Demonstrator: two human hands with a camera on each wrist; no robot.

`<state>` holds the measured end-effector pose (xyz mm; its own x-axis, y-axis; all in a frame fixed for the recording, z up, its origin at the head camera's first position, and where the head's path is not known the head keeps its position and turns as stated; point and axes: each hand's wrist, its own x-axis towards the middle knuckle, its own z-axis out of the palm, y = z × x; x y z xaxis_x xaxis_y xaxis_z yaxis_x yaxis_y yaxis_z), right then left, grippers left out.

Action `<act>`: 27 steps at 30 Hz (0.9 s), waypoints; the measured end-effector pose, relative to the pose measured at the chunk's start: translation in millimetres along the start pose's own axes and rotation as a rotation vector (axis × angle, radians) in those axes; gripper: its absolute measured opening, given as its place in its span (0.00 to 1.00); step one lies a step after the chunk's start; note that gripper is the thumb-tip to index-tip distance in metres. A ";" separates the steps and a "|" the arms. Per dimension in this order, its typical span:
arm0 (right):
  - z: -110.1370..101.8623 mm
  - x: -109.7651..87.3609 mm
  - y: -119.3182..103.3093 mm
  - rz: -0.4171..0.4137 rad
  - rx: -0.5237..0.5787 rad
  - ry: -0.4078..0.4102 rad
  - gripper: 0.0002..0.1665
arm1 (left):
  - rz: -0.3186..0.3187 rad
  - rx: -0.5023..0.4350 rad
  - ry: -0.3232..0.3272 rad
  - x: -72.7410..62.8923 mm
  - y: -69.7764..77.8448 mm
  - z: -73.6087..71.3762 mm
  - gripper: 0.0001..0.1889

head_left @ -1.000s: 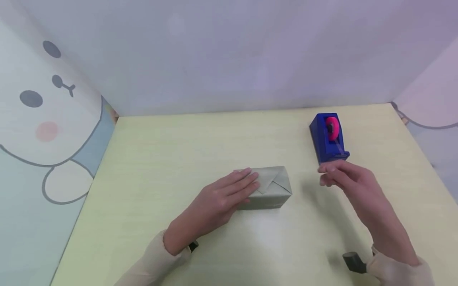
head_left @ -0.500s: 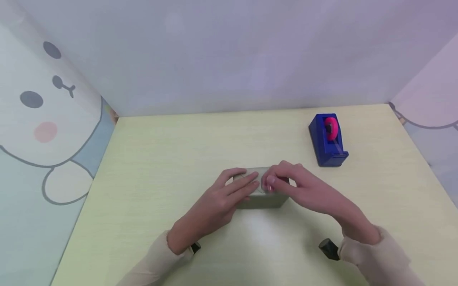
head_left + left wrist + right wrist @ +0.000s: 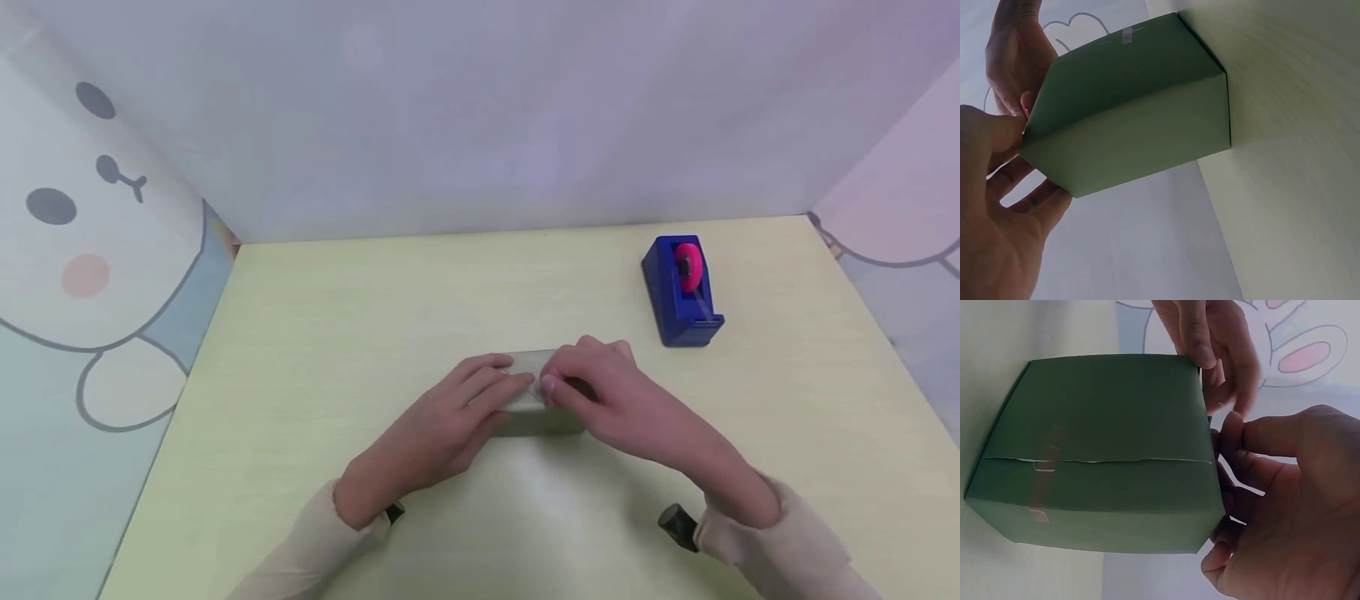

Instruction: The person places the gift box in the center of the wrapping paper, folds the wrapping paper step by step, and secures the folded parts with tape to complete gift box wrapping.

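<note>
A box wrapped in green paper (image 3: 538,423) stands on the table, its near side in shade. My left hand (image 3: 442,417) rests its fairly straight fingers on the left part of the box's top. From the right, my right hand (image 3: 611,396) reaches over the top, thumb and forefinger pinched together at the folded flap. Between them is what looks like a small piece of clear tape, mostly hidden. In the right wrist view a tape strip (image 3: 1047,478) crosses a paper seam on the wrapped box (image 3: 1110,412). Another strip (image 3: 1127,35) shows in the left wrist view.
A blue tape dispenser (image 3: 678,292) with a pink-cored roll (image 3: 688,267) stands at the back right of the pale table (image 3: 360,308). A pale wall (image 3: 480,117) rises behind, and a cartoon-printed panel (image 3: 90,250) stands at the left.
My right hand has come from beside the tape dispenser leftward onto the box's top, then shifted slightly further left. My left hand has stayed on the box, its fingers drawn in a little.
</note>
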<state>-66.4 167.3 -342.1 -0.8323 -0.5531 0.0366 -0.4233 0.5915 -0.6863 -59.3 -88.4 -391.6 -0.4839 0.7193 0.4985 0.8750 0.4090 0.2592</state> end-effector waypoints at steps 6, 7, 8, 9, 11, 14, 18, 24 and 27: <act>0.7 2.2 -8.4 -0.020 -0.067 0.009 0.11 | 0.025 0.001 0.012 -3.0 -4.0 1.0 0.22; 0.7 2.3 -10.0 -0.022 -0.084 0.010 0.11 | 0.029 0.005 0.018 -3.0 -4.5 1.2 0.21; 0.6 2.5 -11.6 -0.023 -0.103 0.011 0.11 | 0.032 0.008 0.019 -3.0 -4.8 1.4 0.21; 0.5 2.5 -12.9 -0.023 -0.122 0.011 0.11 | 0.036 0.011 0.021 -2.8 -5.1 1.5 0.21; 0.9 2.6 -15.1 -0.028 -0.159 0.014 0.12 | 0.043 0.014 0.025 -2.4 -5.5 1.9 0.21; 1.9 3.2 -16.1 -0.038 -0.200 0.019 0.12 | 0.042 0.009 0.025 -1.7 -5.6 1.8 0.21; 3.5 4.6 -14.1 -0.049 -0.176 0.023 0.14 | 0.034 -0.019 0.025 -0.9 -5.3 1.5 0.20; 4.3 7.0 -11.4 -0.036 -0.081 0.014 0.15 | 0.020 -0.056 0.025 -0.9 -5.2 0.9 0.16; 4.8 7.6 -11.8 -0.016 -0.079 0.015 0.15 | 0.020 -0.056 0.024 -1.1 -5.5 1.0 0.16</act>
<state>-66.0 153.4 -337.2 -0.8300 -0.5547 0.0583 -0.4631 0.6272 -0.6262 -63.6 -90.8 -394.3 -0.4665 0.7130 0.5234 0.8843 0.3620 0.2950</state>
